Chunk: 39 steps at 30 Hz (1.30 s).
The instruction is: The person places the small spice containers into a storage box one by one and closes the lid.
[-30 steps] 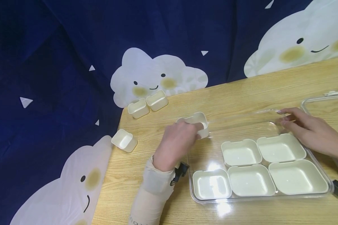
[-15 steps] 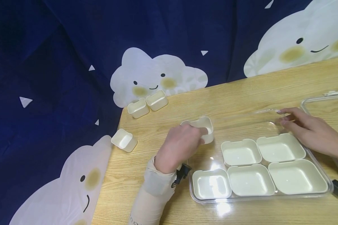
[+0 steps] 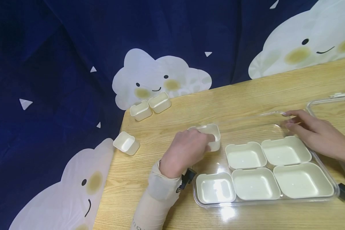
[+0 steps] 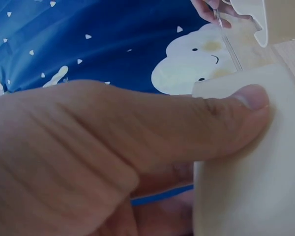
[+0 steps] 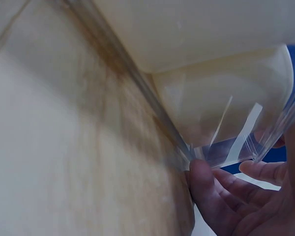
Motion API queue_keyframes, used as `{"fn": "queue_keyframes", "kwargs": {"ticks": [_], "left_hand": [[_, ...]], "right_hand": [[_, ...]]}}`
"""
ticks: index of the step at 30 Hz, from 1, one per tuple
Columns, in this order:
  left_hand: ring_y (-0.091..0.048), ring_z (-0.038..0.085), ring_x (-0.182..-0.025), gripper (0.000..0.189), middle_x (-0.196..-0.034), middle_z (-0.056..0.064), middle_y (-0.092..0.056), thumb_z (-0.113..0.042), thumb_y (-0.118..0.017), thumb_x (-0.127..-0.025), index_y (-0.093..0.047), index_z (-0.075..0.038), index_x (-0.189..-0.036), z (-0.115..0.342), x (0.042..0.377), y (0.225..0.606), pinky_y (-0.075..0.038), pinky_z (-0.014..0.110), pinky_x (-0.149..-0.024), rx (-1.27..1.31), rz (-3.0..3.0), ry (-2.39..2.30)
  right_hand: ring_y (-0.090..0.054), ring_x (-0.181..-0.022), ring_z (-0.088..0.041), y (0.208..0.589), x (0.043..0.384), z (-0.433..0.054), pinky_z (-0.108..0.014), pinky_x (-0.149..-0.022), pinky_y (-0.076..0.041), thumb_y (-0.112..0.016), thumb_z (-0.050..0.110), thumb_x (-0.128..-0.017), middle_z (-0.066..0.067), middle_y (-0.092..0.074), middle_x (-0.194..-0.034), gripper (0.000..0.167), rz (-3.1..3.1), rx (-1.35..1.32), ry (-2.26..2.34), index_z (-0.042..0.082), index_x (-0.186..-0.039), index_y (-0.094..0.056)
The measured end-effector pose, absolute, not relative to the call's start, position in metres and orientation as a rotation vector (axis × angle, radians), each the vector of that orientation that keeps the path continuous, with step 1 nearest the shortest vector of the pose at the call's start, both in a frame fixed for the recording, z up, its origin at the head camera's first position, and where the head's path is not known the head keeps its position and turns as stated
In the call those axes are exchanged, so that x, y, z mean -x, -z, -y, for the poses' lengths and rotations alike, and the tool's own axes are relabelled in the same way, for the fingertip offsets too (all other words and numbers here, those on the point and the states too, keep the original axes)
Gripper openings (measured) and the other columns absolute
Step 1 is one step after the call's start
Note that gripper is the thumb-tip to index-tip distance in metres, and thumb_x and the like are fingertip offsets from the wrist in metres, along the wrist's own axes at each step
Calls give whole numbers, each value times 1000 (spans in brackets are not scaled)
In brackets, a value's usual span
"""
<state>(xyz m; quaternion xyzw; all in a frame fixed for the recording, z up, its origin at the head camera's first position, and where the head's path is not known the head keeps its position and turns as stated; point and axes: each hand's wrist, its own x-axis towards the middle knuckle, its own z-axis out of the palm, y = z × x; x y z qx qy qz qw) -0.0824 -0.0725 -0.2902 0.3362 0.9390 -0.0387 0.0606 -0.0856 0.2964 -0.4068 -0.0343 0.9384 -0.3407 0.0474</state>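
Note:
My left hand [image 3: 186, 152] pinches a small cream storage bin [image 3: 216, 141] by its near wall, with the thumb flat against the bin's side [image 4: 246, 187] in the left wrist view. This bin is over the far left part of a clear plastic box [image 3: 258, 201]; whether it touches the floor there, I cannot tell. Several cream bins [image 3: 256, 185] sit inside that box, two in the back row and three along the front. At the box's far right corner, my right hand [image 3: 319, 137] grips the clear wall, its thumb [image 5: 201, 179] touching the corner in the right wrist view.
Two loose cream bins [image 3: 141, 111] stand side by side at the back left of the wooden table [image 3: 120, 198]. Another cream bin [image 3: 126, 143] is near the left edge. Behind my right hand lies a clear lid or frame [image 3: 322, 101]. A blue cloud-print curtain [image 3: 83, 32] hangs behind.
My left hand has carried the cream bin rightward and toward me, over the clear box. The right hand stays at the box's corner.

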Motion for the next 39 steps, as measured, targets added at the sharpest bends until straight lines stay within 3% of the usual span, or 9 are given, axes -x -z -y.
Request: {"fn": "queue_keyframes", "kwargs": {"ticks": [17,39], "left_hand": [[-60,15,-71,10,-78,-5,-67,-21,-72,-96,-73,-30,-100,72,84,295,-46,31,-54,-1023,-2756,89],[-60,16,-75,5,-81,-3,-67,-25,-69,-99,-71,-29,-97,68,87,299,-47,34,-59,-968,-2687,119]], "right_hand": [[-54,-121,-59,406,85,-296,-69,-91,-40,-42,40,-110,-36,-58,-135,50,-2858,109,1050,12,-153,-41],[-56,-120,-56,407,84,-296,-67,-90,-41,-43,37,-110,-35,-59,-134,49,-2875,120,1058,11,-152,-43]]}}
